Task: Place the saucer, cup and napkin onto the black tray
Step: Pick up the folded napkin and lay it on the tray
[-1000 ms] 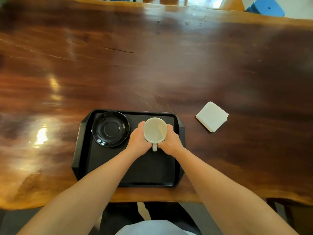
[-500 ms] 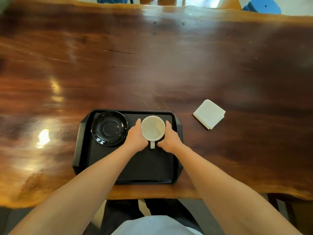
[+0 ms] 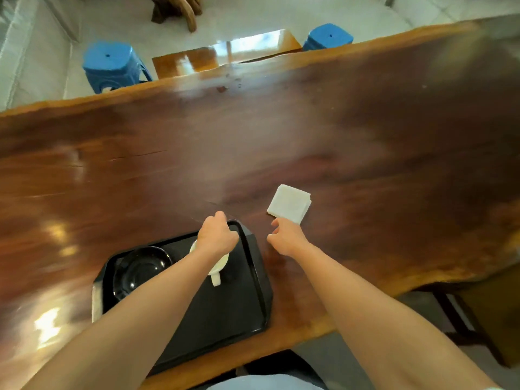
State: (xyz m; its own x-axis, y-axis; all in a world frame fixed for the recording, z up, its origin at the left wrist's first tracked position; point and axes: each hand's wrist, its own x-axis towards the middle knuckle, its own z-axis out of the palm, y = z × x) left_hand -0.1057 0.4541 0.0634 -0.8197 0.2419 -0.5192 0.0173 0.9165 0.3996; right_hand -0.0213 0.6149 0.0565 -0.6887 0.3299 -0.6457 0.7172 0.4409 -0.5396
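The black tray (image 3: 260, 280) lies at the table's near edge. On its left part sits the black saucer (image 3: 139, 270). The white cup (image 3: 221, 264) stands on the tray's far right part with its handle toward me, mostly hidden under my left wrist. My left hand (image 3: 216, 236) hovers over the cup's far rim with fingers curled; whether it touches the cup is hidden. My right hand (image 3: 287, 235) is off the tray to the right, fingers apart and empty, just short of the folded white napkin (image 3: 289, 204) on the bare table.
The long dark wooden table (image 3: 365, 136) stretches far to the right and back. Two blue stools (image 3: 112, 64) (image 3: 327, 38) and a wooden bench stand beyond its far edge. A dark chair frame (image 3: 455, 313) sits at the near right.
My right hand let go of the cup and moved right toward the napkin. My left hand shifted over the cup's far rim. The camera tilted up, showing the floor and stools.
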